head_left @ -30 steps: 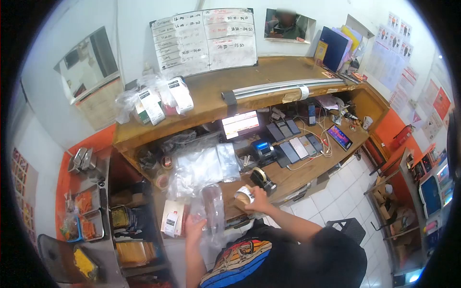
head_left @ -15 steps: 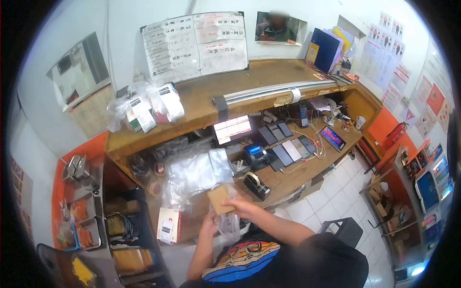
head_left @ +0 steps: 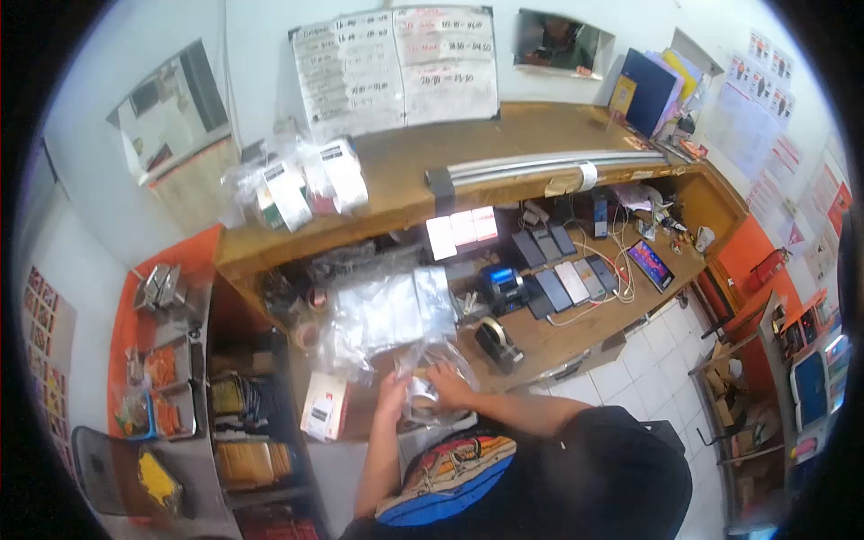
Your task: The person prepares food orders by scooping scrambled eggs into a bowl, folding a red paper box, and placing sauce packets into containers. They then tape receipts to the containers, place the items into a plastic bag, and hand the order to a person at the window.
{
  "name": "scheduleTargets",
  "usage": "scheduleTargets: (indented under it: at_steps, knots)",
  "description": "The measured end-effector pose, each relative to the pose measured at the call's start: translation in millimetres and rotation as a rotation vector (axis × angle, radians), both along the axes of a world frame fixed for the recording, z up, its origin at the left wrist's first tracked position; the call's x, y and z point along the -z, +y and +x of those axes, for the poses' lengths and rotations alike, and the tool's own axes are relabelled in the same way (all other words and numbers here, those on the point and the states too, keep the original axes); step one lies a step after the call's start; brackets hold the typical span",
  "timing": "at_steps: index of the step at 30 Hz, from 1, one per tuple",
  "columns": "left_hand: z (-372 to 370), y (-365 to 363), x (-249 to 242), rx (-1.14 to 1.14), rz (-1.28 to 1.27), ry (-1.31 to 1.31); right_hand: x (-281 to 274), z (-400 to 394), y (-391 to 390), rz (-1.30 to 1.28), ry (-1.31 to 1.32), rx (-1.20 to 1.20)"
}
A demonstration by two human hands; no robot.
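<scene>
My left hand (head_left: 393, 393) grips the edge of a clear plastic bag (head_left: 450, 354) at the desk's front edge. Close by on the right, my right hand (head_left: 450, 388) has its fingers bent at the bag's mouth, around a brown packet (head_left: 419, 392) that is mostly hidden by plastic and fingers. A white and red box with a label (head_left: 323, 407) lies left of my hands. Beyond them, a pile of clear plastic bags (head_left: 378, 313) covers part of the desk. The black tape dispenser (head_left: 498, 345) stands right of the bag.
Several phones (head_left: 571, 283), a tablet (head_left: 651, 265) and a blue-black device (head_left: 502, 286) are on the desk (head_left: 540, 337). Wrapped packages (head_left: 340, 174) sit on the upper counter (head_left: 531, 135). Shelves with folded goods (head_left: 255, 462) stand at the left, a chair (head_left: 99, 468) at the lower left.
The brown packet has moved down from above the bag to its mouth, with my right hand. The bag now spreads up around both hands. The camera view has shifted slightly.
</scene>
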State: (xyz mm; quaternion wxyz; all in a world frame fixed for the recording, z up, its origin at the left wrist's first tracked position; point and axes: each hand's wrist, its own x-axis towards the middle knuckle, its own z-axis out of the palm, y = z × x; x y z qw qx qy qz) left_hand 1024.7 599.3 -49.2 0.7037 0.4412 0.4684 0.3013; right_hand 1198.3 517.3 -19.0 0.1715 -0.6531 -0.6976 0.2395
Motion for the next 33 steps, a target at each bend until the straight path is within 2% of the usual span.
scheduleTargets:
  at_steps: [1, 3, 4, 5, 6, 7, 8, 9, 10, 13, 14, 16, 19, 20, 23, 25, 26, 29, 33]
  knots:
    - [6, 4, -7, -0.023, 0.208, 0.138, 2, -3, 8, -0.020, 0.018, -0.031]
    - [10, -2, -59, -0.242, 0.323, 0.163, 13, -3, 16, 0.006, -0.133, -0.041]
    - [8, 2, -80, -0.345, 0.440, 0.383, 30, -1, 24, 0.038, -0.140, -0.025]
    - [-5, 17, -66, -0.409, 0.550, 0.590, 44, 2, 29, 0.062, -0.145, -0.016]
    - [-23, 31, -52, -0.421, 0.555, 0.667, 43, 8, 36, -0.107, -0.120, -0.040]
    - [-24, 20, -100, -0.467, 0.506, 0.685, 36, 10, 32, -0.057, -0.127, -0.014]
    - [-30, 15, -107, -0.524, 0.697, 0.657, 45, 25, 50, -0.290, -0.019, -0.176]
    - [-35, 16, -116, -0.467, 0.483, 0.580, 12, 31, 43, -0.158, 0.001, -0.168]
    - [-35, 9, -129, -0.443, 0.596, 0.603, -9, 37, 46, -0.237, 0.029, -0.210]
    - [-34, -7, -132, -0.426, 0.535, 0.542, -28, 58, 42, -0.243, 0.111, -0.206]
    - [-33, -13, -141, -0.392, 0.373, 0.556, -29, 65, 45, -0.280, 0.106, -0.253]
    - [-35, -18, -127, -0.388, 0.414, 0.584, -33, 73, 46, -0.351, 0.098, -0.342]
    - [-40, -21, -91, -0.385, 0.536, 0.552, -50, 75, 34, -0.294, 0.254, -0.215]
    - [-43, -21, -79, -0.387, 0.586, 0.528, -47, 71, 30, -0.236, 0.257, -0.170]
    - [-29, -23, -108, -0.393, 0.558, 0.612, -34, 51, 19, -0.084, 0.200, -0.081]
    - [-21, -24, -125, -0.393, 0.416, 0.566, -19, 40, 11, -0.018, 0.081, -0.082]
    - [-18, -24, -131, -0.391, 0.345, 0.542, -14, 38, 6, -0.011, 0.067, -0.065]
    - [-13, -25, -139, -0.363, 0.429, 0.556, -4, 35, -5, -0.030, 0.053, -0.026]
    - [-13, -27, -142, -0.354, 0.382, 0.543, 7, 43, -13, -0.104, 0.085, -0.037]
